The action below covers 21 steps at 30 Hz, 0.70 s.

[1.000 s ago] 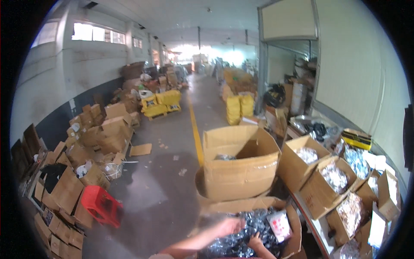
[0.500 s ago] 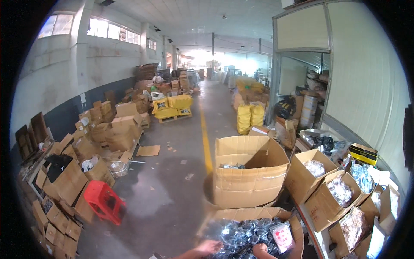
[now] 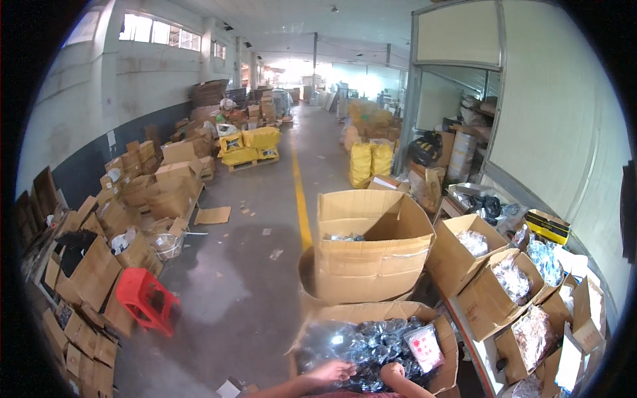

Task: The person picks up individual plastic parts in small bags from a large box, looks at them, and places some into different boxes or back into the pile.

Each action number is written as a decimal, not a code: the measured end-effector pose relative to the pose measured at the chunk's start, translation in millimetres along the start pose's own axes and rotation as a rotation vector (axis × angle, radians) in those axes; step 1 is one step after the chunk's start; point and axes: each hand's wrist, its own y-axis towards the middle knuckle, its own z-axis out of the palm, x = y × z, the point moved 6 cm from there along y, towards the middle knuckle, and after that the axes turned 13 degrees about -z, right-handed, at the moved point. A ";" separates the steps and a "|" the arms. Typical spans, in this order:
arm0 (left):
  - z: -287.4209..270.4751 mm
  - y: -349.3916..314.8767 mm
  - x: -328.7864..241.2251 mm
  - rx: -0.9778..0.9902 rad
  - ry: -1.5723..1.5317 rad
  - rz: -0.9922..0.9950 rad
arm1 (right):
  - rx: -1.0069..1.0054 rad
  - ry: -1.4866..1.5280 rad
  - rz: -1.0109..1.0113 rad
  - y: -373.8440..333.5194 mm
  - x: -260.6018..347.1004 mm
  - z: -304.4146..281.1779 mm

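Observation:
An open cardboard box [image 3: 398,310] stands right before me, filled with dark goods in clear plastic bags [image 3: 371,338]. A flat packet with red print on white and pink [image 3: 425,349] lies on top at the right. My left hand [image 3: 334,371] is over the near part of the bags, its fingers bent together. Close by on the right, my right hand [image 3: 393,373] is curled closed among the same bags. Whatever either hand grips is too small or hidden to make out.
A taller open carton [image 3: 371,272] stands just beyond. Along the right, a bench holds several open boxes [image 3: 464,249] of bagged parts. On the left are a red plastic stool [image 3: 147,302] and stacked cartons [image 3: 93,278]. A yellow line [image 3: 300,192] runs down the floor.
The view has tipped down and turned slightly right, so the scene sits higher and further left. Both hands show more fully over the bags, the left one less blurred.

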 end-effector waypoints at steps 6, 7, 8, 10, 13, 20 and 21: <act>-33.9 1.7 25.9 -0.104 0.104 0.044 | -0.154 0.760 -0.843 -121.5 -0.3 -72.0; -22.9 -10.3 20.7 -0.119 0.145 0.059 | -0.162 1.188 -0.800 -132.9 -5.1 -75.6; -11.2 -21.1 14.0 -0.129 0.187 0.061 | -0.270 1.443 -0.883 -191.8 -9.5 -111.5; 24.9 -36.4 -5.1 -0.025 0.196 0.140 | -0.391 1.684 -0.935 -240.2 -21.9 -132.5; 83.4 -63.4 -44.8 0.164 -0.010 0.077 | -0.624 1.814 -0.975 -296.8 -34.9 -174.8; 134.4 -90.2 -102.4 0.069 0.023 0.445 | -1.013 2.196 -0.898 -324.5 -57.3 -182.8; 140.1 -90.8 -100.3 0.074 0.027 0.429 | -0.992 2.240 -0.899 -323.8 -58.2 -176.3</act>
